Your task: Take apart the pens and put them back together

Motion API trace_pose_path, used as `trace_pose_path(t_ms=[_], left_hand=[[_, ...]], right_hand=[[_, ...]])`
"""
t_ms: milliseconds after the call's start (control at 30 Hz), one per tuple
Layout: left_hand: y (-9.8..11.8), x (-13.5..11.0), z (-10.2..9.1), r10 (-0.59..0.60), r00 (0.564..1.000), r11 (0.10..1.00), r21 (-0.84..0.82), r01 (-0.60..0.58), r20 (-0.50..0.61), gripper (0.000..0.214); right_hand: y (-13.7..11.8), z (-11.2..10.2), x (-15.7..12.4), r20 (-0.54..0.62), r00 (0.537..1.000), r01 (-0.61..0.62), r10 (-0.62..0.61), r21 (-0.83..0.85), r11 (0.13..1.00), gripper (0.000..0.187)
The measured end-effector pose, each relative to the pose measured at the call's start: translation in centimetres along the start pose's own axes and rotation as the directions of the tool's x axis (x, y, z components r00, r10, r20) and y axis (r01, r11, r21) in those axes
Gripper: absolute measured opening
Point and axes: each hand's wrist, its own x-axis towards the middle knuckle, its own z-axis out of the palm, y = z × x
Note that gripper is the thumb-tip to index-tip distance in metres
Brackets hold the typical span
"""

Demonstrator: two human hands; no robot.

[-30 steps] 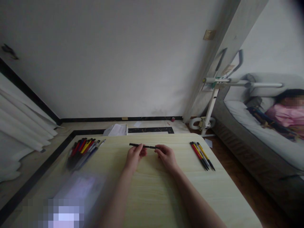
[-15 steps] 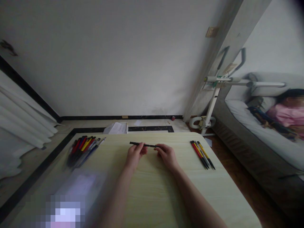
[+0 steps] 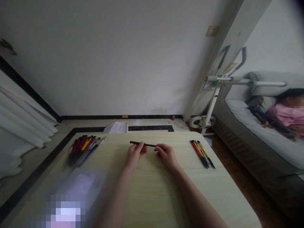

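Observation:
A slim black pen spans the gap between my hands, just above the pale wooden table. My left hand pinches it near its left part, and one end sticks out to the left past the thumb. With its fingers closed, my right hand grips the other end, which the fingers hide. To the right lie several pens side by side, red, yellow, grey and black. A bigger heap of mixed pens lies at the table's left side.
A blurred, pixelated bright patch covers the table's lower left. Beyond the far edge, papers lie in a box on the floor. White exercise equipment stands at the right, beside a grey sofa with a person in pink on it.

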Motion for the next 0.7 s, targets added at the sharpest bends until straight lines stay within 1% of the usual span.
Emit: trace_pose_path(t_ms=[200, 500, 700], left_hand=[[0.12, -0.09, 0.06, -0.001, 1.0, 1.0, 0.018, 0.001, -0.009, 0.029], [-0.11, 0.13, -0.18, 0.014, 1.0, 1.0, 0.024, -0.015, 0.018, 0.027], [0.22, -0.06, 0.03, 0.019, 1.0, 1.0, -0.006, -0.019, 0.007, 0.027]], right_hand=[[-0.38, -0.02, -0.07, 0.025, 1.0, -0.013, 0.013, -0.014, 1.0, 0.028], [-0.72, -0.19, -0.18, 0.056, 0.998, -0.005, 0.008, -0.059, 0.998, 0.03], [-0.66, -0.05, -0.12, 0.04, 0.999, 0.002, 0.001, -0.089, 0.996, 0.031]])
